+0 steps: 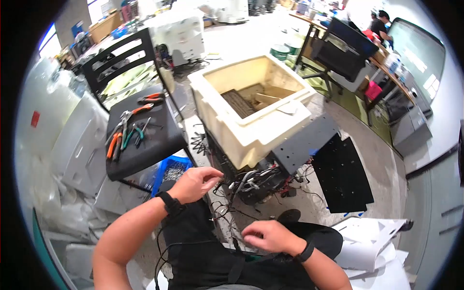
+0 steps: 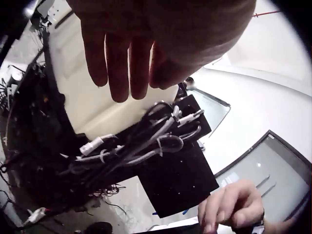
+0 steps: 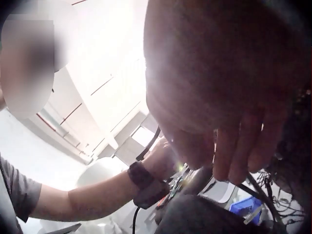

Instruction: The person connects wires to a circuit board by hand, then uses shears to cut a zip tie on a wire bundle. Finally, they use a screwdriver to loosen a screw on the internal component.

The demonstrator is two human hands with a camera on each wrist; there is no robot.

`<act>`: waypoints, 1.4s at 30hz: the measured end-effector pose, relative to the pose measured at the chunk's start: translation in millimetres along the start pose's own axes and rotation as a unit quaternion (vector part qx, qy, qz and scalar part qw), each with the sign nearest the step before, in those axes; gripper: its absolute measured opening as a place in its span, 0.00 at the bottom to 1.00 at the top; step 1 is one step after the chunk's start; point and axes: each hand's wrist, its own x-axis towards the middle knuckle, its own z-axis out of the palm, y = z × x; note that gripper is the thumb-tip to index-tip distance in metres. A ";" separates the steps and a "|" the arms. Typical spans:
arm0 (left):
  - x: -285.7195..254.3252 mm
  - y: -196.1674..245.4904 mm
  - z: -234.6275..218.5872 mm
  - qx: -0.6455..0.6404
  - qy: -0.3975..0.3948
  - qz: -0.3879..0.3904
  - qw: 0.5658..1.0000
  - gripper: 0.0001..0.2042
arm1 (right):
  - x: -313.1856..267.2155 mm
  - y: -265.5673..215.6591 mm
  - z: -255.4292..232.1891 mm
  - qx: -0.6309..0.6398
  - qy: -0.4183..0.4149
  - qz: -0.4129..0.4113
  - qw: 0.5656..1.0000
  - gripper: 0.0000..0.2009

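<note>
A cream plastic housing [image 1: 270, 133] sits on a dark metal frame in front of me, with a bundle of black and grey cables [image 2: 141, 148] spilling from its near side. My left hand [image 1: 195, 183] hovers left of that bundle, its fingers fairly straight and holding nothing. In the left wrist view the fingers [image 2: 118, 73] hang in front of the housing, above the cables. Over my lap, my right hand [image 1: 273, 237] is loosely curled and holds nothing. A flat black panel [image 1: 343, 176] extends to the right of the frame.
Several pliers and cutters [image 1: 126, 118] lie on the black chair [image 1: 162, 145] at the left. Beneath it stands a blue bin [image 3: 238, 206] of small metal parts. White sheets [image 1: 362, 244] lie at the lower right. An office chair [image 1: 343, 50] and a seated person [image 1: 383, 29] are farther back.
</note>
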 end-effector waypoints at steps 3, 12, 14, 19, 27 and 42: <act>32.4 13.8 25.0 -0.039 -0.004 0.029 0.999 0.11 | 0.2 6.6 -15.6 0.051 0.083 0.118 0.988 0.09; 58.1 29.9 56.5 -0.047 -0.040 0.144 0.988 0.16 | 11.5 39.8 -16.1 0.200 0.292 0.188 0.916 0.12; 56.6 31.8 58.1 -0.100 -0.039 0.102 0.989 0.14 | 16.6 38.5 -16.7 0.223 0.317 0.186 0.903 0.12; 55.9 32.4 59.4 -0.083 -0.049 0.041 0.995 0.13 | 27.2 36.9 -17.8 0.234 0.339 0.168 0.896 0.12; 33.8 31.4 79.6 0.079 0.071 0.240 0.965 0.17 | 37.4 31.9 -9.3 0.188 0.364 0.153 0.899 0.17; 44.3 40.9 73.2 -0.054 0.058 0.118 0.990 0.09 | 43.9 33.8 5.1 0.232 0.381 0.091 0.890 0.20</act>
